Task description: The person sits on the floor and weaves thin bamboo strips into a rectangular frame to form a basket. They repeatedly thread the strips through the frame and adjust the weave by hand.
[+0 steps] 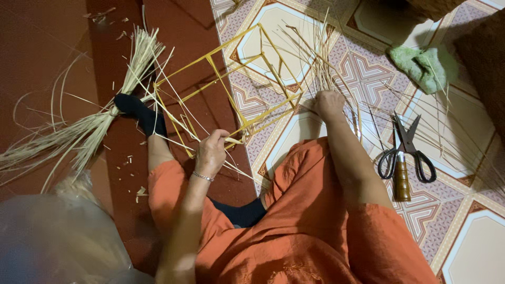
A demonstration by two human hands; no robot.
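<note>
I see yellow strip frame (231,87) lying on floor (52,42), long axis running far-left to near-right. My left hand (211,152) clenched on its near edge. Right hand (330,103) grips loose thin strips (321,63), right of frame. Scissors (407,150) further right.

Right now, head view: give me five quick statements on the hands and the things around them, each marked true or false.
1. The left hand grips the yellow strip frame. True.
2. The right hand holds the scissors. False: they lie on the tiled floor, untouched.
3. A green cloth lies beyond the scissors. True.
4. The tied straw bundle rests in the lap. False: on the floor, by the black-socked foot.
5. The right hand touches loose thin strips. True.
</note>
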